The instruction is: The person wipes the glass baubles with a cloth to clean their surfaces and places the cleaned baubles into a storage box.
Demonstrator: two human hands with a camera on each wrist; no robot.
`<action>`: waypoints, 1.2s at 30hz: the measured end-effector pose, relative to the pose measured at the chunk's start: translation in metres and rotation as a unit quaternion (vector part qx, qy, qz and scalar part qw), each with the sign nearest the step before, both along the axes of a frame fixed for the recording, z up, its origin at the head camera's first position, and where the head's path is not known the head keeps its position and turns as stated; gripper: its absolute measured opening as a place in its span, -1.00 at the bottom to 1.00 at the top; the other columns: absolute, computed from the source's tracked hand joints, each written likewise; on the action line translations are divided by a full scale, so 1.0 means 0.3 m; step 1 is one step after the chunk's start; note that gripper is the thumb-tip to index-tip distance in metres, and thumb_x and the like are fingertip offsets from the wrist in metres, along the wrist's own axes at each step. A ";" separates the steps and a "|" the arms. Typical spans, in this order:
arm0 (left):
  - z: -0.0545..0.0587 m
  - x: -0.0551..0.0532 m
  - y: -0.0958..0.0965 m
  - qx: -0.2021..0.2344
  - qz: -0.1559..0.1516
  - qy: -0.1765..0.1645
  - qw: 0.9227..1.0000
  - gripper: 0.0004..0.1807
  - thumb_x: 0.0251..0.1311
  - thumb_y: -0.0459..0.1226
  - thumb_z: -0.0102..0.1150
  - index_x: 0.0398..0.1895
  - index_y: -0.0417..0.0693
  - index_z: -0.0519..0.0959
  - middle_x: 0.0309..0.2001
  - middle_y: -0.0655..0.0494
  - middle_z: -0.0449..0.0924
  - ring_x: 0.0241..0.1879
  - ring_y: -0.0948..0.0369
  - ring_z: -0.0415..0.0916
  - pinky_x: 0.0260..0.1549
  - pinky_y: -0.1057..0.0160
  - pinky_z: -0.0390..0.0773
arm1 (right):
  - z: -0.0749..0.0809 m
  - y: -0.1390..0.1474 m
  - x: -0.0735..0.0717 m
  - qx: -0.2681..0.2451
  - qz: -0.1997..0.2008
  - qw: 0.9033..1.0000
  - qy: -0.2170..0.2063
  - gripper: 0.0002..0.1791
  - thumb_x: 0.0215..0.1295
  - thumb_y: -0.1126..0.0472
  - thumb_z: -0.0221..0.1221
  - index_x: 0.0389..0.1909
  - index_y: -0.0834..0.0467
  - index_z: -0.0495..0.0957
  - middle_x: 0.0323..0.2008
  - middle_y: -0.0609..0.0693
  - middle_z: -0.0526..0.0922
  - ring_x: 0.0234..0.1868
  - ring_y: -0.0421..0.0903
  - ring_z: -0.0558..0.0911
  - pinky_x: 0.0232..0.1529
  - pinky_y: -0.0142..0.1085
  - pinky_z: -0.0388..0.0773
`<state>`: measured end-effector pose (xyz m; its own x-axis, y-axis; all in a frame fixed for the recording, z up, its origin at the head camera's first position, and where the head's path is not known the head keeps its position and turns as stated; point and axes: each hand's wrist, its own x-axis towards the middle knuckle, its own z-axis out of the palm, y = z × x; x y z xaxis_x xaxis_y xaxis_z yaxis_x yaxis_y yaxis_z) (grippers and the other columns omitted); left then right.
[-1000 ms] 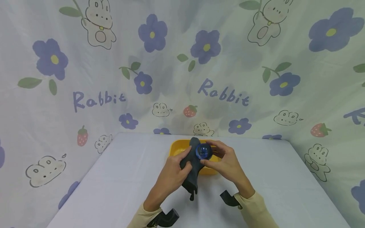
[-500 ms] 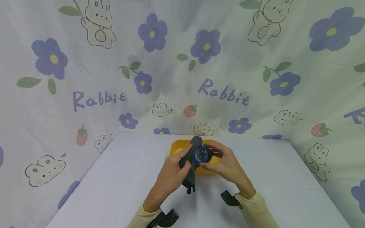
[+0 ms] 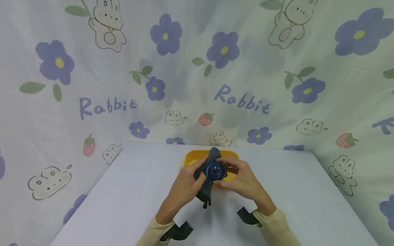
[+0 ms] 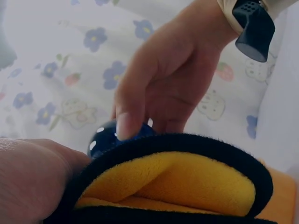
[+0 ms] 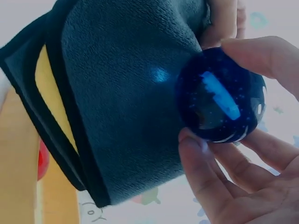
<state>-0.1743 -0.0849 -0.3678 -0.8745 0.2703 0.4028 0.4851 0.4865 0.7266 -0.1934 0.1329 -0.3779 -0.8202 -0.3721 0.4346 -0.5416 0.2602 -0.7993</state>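
Note:
My left hand (image 3: pixel 186 179) grips a folded dark grey microfibre cloth (image 3: pixel 214 153), whose yellow inner side (image 4: pixel 196 179) shows in the left wrist view. Between thumb and fingers, my right hand (image 3: pixel 244 177) holds a clear blue glass ball (image 3: pixel 215 171). The ball sits right against the cloth's grey face, with small bubbles and a bright reflection on it in the right wrist view (image 5: pixel 219 95). Both hands are raised in front of the yellow tray, and the cloth's lower end hangs below the left hand.
Behind the hands, a yellow tray (image 3: pixel 191 155) stands on the white-covered table (image 3: pixel 147 177). Part of a red object (image 5: pixel 43 161) shows at the tray in the right wrist view. A curtain (image 3: pixel 184 75) printed with rabbits and flowers hangs around the table.
The right hand has brought the glass ball slightly left and down across the cloth. The cloth's hanging end has risen a little, while the left hand keeps its grip. The tray stays put.

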 end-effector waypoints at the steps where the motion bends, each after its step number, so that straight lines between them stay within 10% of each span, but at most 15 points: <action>1: 0.000 -0.001 -0.001 0.001 0.000 -0.003 1.000 -0.41 0.32 -0.42 0.09 0.44 -0.10 0.47 0.13 -0.05 0.72 -0.30 0.23 0.57 -0.41 0.42 0.52 | -0.001 -0.001 0.000 -0.004 0.000 1.000 -0.001 -0.36 0.00 0.24 0.51 0.20 0.11 0.63 0.10 0.04 0.72 -0.05 -0.06 0.71 0.16 -0.25 0.65; 21: 0.009 0.013 -0.004 -0.025 -0.018 -0.058 0.998 -0.35 0.37 -0.38 0.03 0.54 -0.23 0.29 0.22 -0.14 0.65 -0.36 0.27 0.61 -0.54 0.43 0.58 | -0.014 -0.010 -0.016 -0.101 -0.004 0.995 0.000 -0.33 0.02 0.41 0.48 0.24 0.21 0.57 0.15 0.19 0.66 0.07 -0.18 0.70 0.16 -0.32 0.65; 30: 0.016 0.025 0.000 -0.038 -0.017 -0.079 0.996 -0.35 0.38 -0.35 0.03 0.55 -0.21 0.29 -0.47 0.09 0.40 -0.73 0.41 0.27 -0.67 0.46 0.40 | -0.019 0.012 -0.035 -0.099 -0.026 0.994 -0.026 -0.26 0.02 0.41 0.49 0.30 0.28 0.51 0.22 0.23 0.61 0.11 -0.19 0.69 0.17 -0.30 0.64; 36: 0.024 0.031 0.005 -0.039 -0.003 -0.051 0.998 -0.38 0.35 -0.36 0.05 0.50 -0.18 0.38 -0.05 -0.09 0.69 -0.48 0.33 0.55 -0.56 0.43 0.53 | -0.026 0.021 -0.043 -0.084 -0.024 0.995 -0.038 -0.25 0.04 0.35 0.50 0.32 0.26 0.51 0.21 0.23 0.63 0.12 0.07 0.73 0.18 -0.24 0.65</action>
<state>-0.1651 -0.0835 -0.3607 -0.9078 0.3037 0.2892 0.4141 0.5406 0.7323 -0.2062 0.1392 -0.3856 -0.8681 -0.2593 0.4232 -0.4681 0.1442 -0.8718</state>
